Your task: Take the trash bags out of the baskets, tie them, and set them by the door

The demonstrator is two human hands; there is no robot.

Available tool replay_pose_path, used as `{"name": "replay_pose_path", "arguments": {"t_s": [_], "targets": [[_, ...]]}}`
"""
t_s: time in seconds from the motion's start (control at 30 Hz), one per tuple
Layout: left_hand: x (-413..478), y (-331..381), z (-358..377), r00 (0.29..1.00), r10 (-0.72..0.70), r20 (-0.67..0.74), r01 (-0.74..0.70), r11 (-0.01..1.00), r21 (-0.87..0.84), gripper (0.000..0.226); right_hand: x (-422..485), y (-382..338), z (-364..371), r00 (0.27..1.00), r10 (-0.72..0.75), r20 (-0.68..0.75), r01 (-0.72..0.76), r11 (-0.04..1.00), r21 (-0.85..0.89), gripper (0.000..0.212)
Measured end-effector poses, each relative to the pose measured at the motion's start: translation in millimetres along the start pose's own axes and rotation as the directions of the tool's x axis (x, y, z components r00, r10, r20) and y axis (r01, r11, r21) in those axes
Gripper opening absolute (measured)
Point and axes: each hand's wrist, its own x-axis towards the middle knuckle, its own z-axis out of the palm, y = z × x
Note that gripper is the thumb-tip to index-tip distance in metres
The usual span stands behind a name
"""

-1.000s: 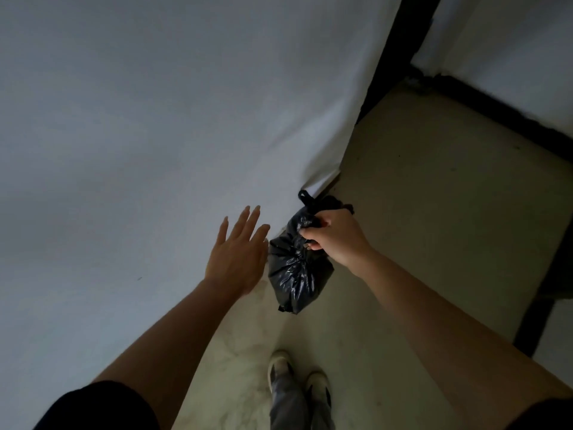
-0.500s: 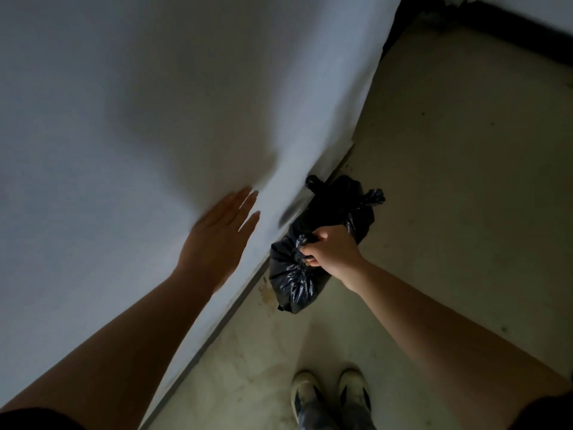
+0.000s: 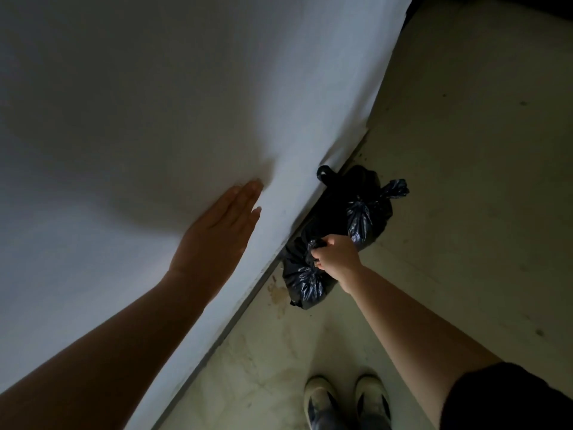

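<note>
My right hand (image 3: 335, 254) grips the knotted top of a small black trash bag (image 3: 302, 279), which hangs low at the foot of the white wall (image 3: 155, 119). Just behind it a second tied black trash bag (image 3: 362, 206) lies on the floor against the same wall, its knot sticking out to the right. My left hand (image 3: 221, 226) is flat on the white wall with fingers stretched out, holding nothing.
The pale concrete floor (image 3: 449, 212) spreads to the right, with a brown stain near the wall's base. My two light shoes (image 3: 347, 401) stand at the bottom edge. A dark strip (image 3: 527, 1) runs along the top right corner.
The right hand has carried the bag lower and toward the wall, beside the second bag, which has come into full view. The left hand went from hovering to pressing flat on the wall.
</note>
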Motion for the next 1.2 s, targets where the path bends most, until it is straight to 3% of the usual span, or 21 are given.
{"name": "replay_pose_path", "arguments": {"t_s": [0.23,0.33,0.47,0.6,0.73,0.83,0.93,1.2], "targets": [[0,1,1,0.998,0.039,0.058,-0.042,0.997,0.057,0.062,9,16,13,0.999,0.003,-0.035,-0.003,1.0,-0.002,0.008],[-1,2,-3,0.996,0.061,0.061,-0.064,0.996,0.055,0.064,2,13,13,0.999,-0.034,0.001,0.034,0.997,-0.071,0.036],[4,4,-1,0.999,-0.038,-0.015,0.036,0.994,-0.106,0.056,-9,7,5,0.994,-0.097,0.059,0.107,0.971,-0.211,0.052],[0,6,-23,0.969,-0.108,0.221,0.174,0.936,-0.306,0.066,-31,-3,-5,0.98,-0.15,0.128,0.186,0.919,-0.347,0.059],[-14,14,-49,0.931,-0.144,0.335,0.268,0.894,-0.36,0.066,-62,-15,-20,0.936,-0.264,0.233,0.348,0.791,-0.503,0.052],[-25,19,-81,0.899,-0.224,0.377,0.387,0.809,-0.443,0.068,-94,-26,-32,0.891,-0.308,0.334,0.452,0.678,-0.58,0.053],[-41,26,-123,0.812,-0.332,0.48,0.554,0.695,-0.457,0.062,-134,-38,-46,0.839,-0.358,0.411,0.544,0.539,-0.643,0.049],[-123,9,-278,0.447,-0.51,0.735,0.894,0.264,-0.361,0.054,-290,-77,-83,0.686,-0.446,0.574,0.684,0.126,-0.719,0.055]]}}
